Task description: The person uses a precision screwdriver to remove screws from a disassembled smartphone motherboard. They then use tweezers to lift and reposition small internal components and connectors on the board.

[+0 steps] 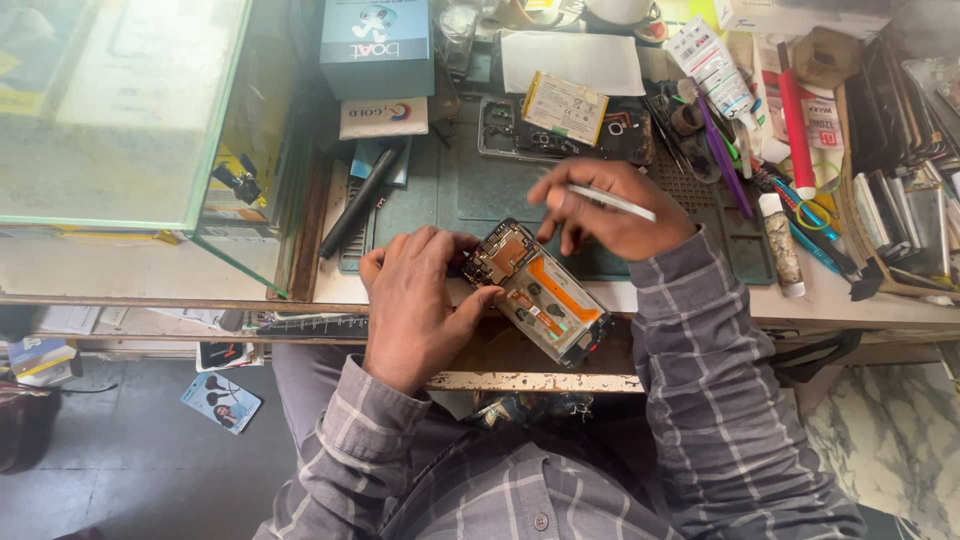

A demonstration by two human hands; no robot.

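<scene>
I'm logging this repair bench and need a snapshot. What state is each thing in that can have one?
Phone: back off, insides exposed, tilted at the bench edge.
Left hand: grips the phone's top end.
Right hand: fingers closed on a thin silver tool, just above the phone.
Second phone: opened, flat on the mat, battery resting on it.
Blue box: closed.

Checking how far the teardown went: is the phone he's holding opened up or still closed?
Opened: the phone has no back cover, showing circuit board and orange ribbon cable. The left hand holds it.
</scene>
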